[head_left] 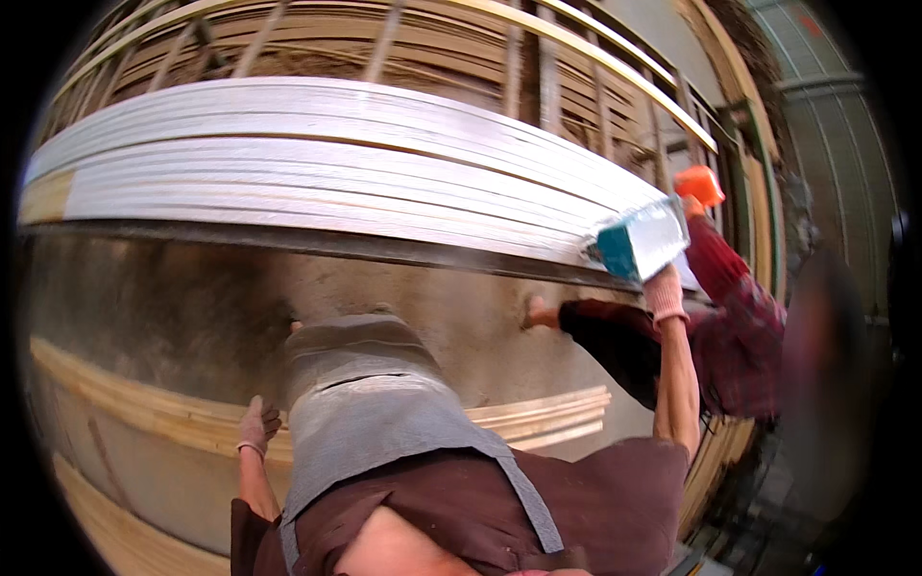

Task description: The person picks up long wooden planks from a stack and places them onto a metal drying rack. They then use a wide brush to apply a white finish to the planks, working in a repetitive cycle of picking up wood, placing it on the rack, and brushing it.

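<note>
My right hand (pixel 665 294), in a pale pink glove, is closed on a boxy teal-and-white container (pixel 645 242). The container is tilted over the right end of a row of long white-coated boards (pixel 365 192); motion blurs it, and I cannot tell whether it touches them. White smears cover much of its surface. My left hand (pixel 259 424), also gloved, hangs low at my side with its fingers apart and nothing in them. It is nearest to a stack of bare wooden strips (pixel 144 389). At the left end, the white boards show a bare wood patch (pixel 46 197).
To the right, a co-worker in a plaid sleeve (pixel 715 259) holds an orange container (pixel 699 185) close to mine. A dark rail (pixel 336 247) edges the boards. Behind them is a wooden rack (pixel 384 38) with stacked brown strips. More light strips (pixel 543 418) lie beside me.
</note>
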Motion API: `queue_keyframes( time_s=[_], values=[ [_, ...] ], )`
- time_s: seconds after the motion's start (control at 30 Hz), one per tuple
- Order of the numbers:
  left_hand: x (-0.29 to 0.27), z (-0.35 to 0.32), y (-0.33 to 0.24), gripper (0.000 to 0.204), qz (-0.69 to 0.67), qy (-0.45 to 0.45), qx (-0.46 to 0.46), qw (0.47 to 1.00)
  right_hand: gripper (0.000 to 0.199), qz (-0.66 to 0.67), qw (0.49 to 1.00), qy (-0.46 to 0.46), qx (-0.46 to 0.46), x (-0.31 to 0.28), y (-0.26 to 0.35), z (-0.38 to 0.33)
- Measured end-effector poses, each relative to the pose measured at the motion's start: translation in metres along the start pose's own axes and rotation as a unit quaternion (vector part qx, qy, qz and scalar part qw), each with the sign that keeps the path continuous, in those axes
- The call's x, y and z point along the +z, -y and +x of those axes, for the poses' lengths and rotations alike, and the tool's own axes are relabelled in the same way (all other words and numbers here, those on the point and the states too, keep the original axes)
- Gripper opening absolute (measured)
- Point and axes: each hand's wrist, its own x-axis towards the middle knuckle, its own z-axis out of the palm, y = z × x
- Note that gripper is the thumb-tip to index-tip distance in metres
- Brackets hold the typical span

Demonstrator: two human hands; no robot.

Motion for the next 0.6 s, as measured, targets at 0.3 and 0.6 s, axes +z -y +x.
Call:
queue_keyframes(
  time_s=[0.3, 0.6],
  values=[
    [-0.027, -0.015, -0.002, 0.052, -0.050, -0.023, 0.023, 0.998, 0.036, 0.120, 0.984, 0.014, -0.129, -0.178, 0.145, 0.103],
    [-0.118, -0.020, 0.092, 0.042, -0.321, -0.055, 0.006, 0.945, 0.024, 0.367, 0.923, -0.085, -0.080, -0.467, 0.354, 0.245]
  ],
)
